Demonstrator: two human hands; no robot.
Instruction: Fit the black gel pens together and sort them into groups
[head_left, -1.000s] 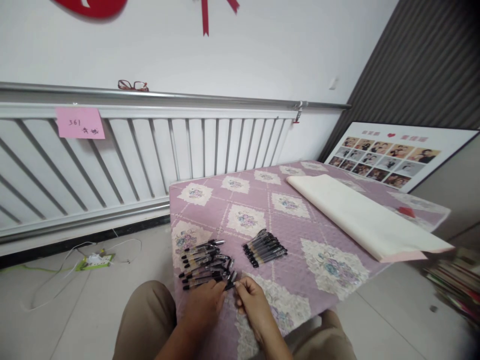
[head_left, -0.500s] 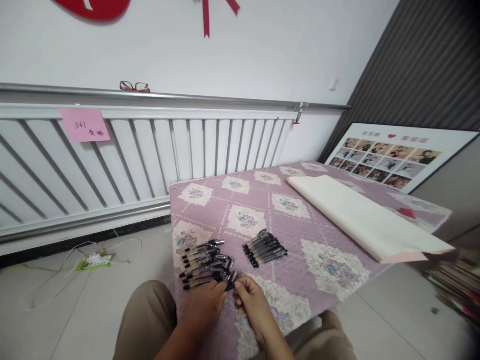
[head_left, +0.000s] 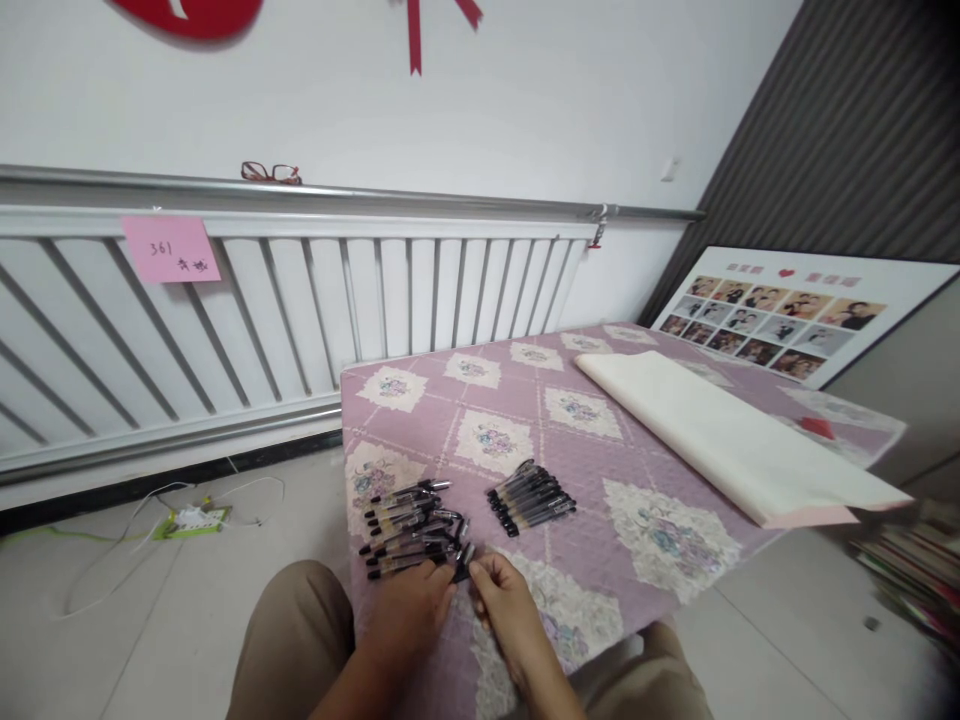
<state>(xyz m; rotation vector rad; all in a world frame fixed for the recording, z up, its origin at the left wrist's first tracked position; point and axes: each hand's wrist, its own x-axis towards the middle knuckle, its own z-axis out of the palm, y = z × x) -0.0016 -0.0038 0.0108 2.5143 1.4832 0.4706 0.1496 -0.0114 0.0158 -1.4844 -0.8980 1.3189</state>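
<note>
Both hands meet at the near edge of a table with a pink flowered cloth (head_left: pixel 645 470). My left hand (head_left: pixel 409 607) and my right hand (head_left: pixel 504 592) are closed in a pinch on one black pen (head_left: pixel 463 564) held between them. Just beyond the left hand lies a loose pile of several black pens (head_left: pixel 405 525). A tidy row of several more black pens (head_left: pixel 531 497) lies a little further right, apart from both hands.
A long cream paper roll (head_left: pixel 731 435) lies across the table's right side. A white radiator (head_left: pixel 300 310) runs along the wall, with a pink note (head_left: pixel 171 249) and red glasses (head_left: pixel 270 174) on top. A photo board (head_left: pixel 787 310) leans at the right. Cables (head_left: pixel 187 518) lie on the floor.
</note>
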